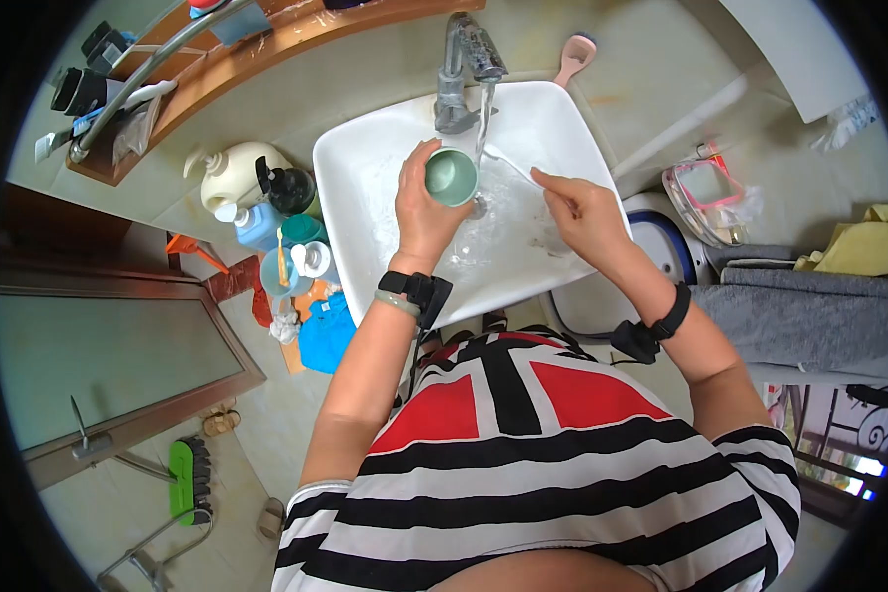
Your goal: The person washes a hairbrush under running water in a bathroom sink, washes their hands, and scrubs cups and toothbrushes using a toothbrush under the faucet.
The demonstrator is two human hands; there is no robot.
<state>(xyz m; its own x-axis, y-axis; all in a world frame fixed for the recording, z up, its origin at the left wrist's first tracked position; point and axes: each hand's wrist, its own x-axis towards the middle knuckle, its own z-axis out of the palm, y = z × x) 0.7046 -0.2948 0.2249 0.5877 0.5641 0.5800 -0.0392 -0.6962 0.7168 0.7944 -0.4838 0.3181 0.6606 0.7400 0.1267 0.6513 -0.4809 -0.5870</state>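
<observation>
My left hand (424, 217) is wrapped round a pale green cup (451, 178), its open mouth facing up, over the white sink (350, 212). Water (484, 118) runs from the chrome faucet (454, 84) just beside the cup's rim. Over the right part of the basin, my right hand (580, 219) pinches the end of a thin white toothbrush (511, 166), whose far end reaches into the stream area near the cup. The cup's inside looks pale green; whether it holds water is hard to tell.
Pump bottles (247, 173) and a light blue cup with a yellow toothbrush (281, 271) stand left of the sink. A wooden shelf (266, 54) runs along the upper left. A pink brush (574, 57) lies behind the basin. Grey towels (799, 316) hang at right.
</observation>
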